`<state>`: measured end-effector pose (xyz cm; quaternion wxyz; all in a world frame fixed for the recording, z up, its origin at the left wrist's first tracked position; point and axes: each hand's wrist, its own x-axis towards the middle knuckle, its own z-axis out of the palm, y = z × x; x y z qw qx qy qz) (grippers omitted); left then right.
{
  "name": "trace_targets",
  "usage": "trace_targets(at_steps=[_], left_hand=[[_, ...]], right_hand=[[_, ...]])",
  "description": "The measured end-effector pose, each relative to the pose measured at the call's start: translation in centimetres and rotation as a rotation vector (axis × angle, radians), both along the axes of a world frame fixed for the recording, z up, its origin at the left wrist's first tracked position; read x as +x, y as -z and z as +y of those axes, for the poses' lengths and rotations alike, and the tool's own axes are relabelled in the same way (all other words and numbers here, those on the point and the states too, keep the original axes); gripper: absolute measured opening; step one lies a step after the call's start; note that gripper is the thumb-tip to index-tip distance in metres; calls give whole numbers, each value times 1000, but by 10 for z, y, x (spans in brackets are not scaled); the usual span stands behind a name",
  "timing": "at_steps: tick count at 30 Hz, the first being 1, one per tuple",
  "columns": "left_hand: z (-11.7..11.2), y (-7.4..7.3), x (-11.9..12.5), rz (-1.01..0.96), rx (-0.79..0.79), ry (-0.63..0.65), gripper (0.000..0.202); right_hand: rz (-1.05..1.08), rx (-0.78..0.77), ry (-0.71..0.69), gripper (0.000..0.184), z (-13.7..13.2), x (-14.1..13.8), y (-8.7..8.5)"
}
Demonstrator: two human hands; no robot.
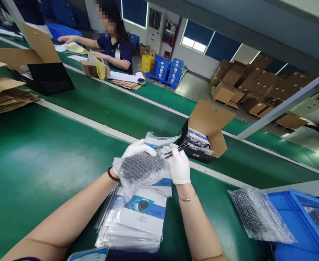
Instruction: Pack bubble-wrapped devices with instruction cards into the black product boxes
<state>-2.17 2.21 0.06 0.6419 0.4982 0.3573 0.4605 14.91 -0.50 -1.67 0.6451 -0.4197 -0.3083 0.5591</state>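
Observation:
Both my hands wear white gloves and meet above the green belt. My left hand (134,152) is closed around a dark item in a bubble-wrap bag (140,171). My right hand (179,165) grips the same bundle from the right, pinching a thin black cable (177,149) and a plastic-sleeved leaflet (159,140). Just below lies a stack of sleeved booklets (137,219). An open cardboard box (207,132) with bagged contents stands just beyond my right hand.
Another bubble-wrapped item (258,214) lies right, beside a blue bin (306,224). Flat cardboard (4,94) and an open box with a black insert (46,74) sit far left. A seated person in dark blue (113,40) works with papers across the belt. Stacked cartons (246,87) fill the floor behind.

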Motion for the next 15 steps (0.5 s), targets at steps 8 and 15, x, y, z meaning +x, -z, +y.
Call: trace_targets(at_steps=[8,15], left_hand=[[-7,-2,9,313,428,-49,8],[-4,22,12,160,364,-137,20]], right_hand=[[-797,178,62,29,-13,5,1],[-979,386,-249,99,-26,1,-1]])
